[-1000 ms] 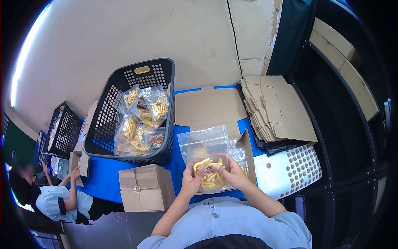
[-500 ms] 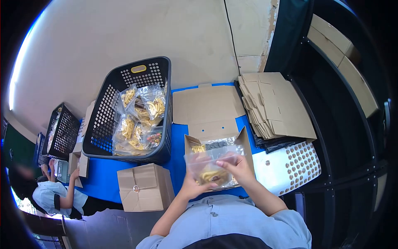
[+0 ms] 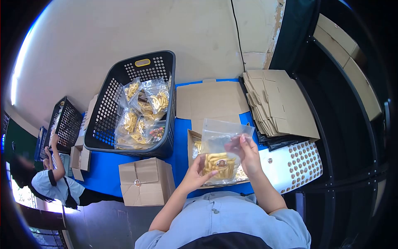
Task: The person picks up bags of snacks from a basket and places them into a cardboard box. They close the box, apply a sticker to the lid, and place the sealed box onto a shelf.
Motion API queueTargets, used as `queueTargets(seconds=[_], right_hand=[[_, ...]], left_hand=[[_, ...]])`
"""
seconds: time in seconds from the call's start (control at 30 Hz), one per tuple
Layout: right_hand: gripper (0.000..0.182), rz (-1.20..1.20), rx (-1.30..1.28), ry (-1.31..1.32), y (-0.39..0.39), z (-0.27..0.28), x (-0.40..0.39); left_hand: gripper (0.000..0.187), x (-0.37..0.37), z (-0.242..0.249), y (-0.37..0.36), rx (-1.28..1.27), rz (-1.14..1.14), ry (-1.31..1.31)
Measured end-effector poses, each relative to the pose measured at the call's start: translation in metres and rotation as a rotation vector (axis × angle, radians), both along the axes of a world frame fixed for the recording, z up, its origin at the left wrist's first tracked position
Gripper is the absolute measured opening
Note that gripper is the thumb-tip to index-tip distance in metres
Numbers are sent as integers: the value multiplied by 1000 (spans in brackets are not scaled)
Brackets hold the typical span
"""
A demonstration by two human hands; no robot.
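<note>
A clear zip bag of yellow stick-shaped snacks (image 3: 226, 159) with a round label is held up before my chest, its front facing me. My left hand (image 3: 195, 173) grips its lower left side, thumb across the front. My right hand (image 3: 248, 155) pinches its right edge higher up, some fingers showing blurred through the plastic. Behind and below the bag stands an open cardboard box (image 3: 193, 139) with its lid (image 3: 211, 101) folded back. Some packed bags (image 3: 197, 146) show inside it; the bag hides most of its interior.
A black perforated basket (image 3: 171, 120) at left holds several snack bags. A closed box (image 3: 143, 182) with a round sticker stands in front of it. At right are stacked flat cardboard boxes (image 3: 286, 103) and a sticker sheet (image 3: 304, 166). A co-worker (image 3: 58, 180) works at far left.
The bag has been raised and tipped upright, so its label now faces me. My right hand has moved up along its edge. The co-worker's hand has risen toward the far basket.
</note>
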State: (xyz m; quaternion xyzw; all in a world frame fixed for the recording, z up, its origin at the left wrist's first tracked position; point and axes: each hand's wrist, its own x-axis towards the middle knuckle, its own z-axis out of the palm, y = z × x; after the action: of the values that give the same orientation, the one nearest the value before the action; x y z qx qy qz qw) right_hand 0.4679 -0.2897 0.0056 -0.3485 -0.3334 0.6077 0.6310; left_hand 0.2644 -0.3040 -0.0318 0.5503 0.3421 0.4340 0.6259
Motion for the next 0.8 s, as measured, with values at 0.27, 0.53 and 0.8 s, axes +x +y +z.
queueTargets(seconds=[0.27, 0.53, 0.8], right_hand=[[50, 234, 79, -315, 4, -18, -17], [32, -385, -19, -16, 30, -49, 36], [37, -274, -145, -292, 20, -139, 41]], left_hand=[[50, -1, 7, 19, -19, 191, -155], [55, -14, -120, 18, 89, -47, 491], [46, -18, -138, -5, 207, -606, 1103]])
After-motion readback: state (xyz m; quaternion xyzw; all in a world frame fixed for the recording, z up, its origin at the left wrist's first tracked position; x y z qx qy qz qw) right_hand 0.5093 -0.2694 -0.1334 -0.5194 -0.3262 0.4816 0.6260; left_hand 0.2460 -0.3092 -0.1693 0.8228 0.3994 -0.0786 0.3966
